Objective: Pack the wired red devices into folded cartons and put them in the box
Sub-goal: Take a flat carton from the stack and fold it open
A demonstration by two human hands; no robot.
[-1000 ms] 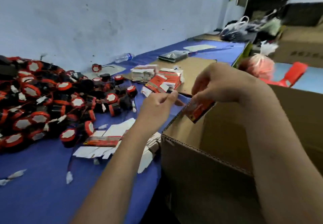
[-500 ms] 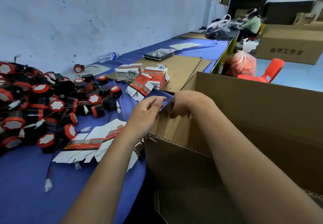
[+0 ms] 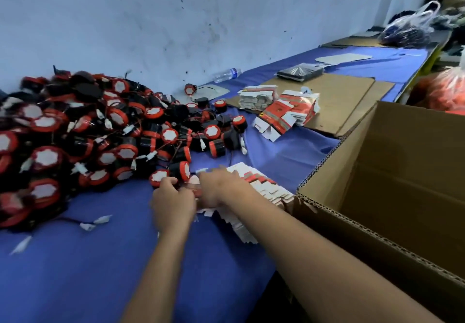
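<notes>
Both hands meet over a fanned stack of flat cartons (image 3: 254,184) on the blue table (image 3: 75,272), the left hand (image 3: 173,205) and right hand (image 3: 221,190) blurred, fingers curled on a red-and-white carton (image 3: 193,189); the exact grip cannot be told. A heap of wired red devices (image 3: 100,131) lies just beyond the left hand. The open cardboard box (image 3: 392,184) stands right of the right hand.

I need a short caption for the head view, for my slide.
Both hands reach the flat cartons beside the pile of red devices.
</notes>
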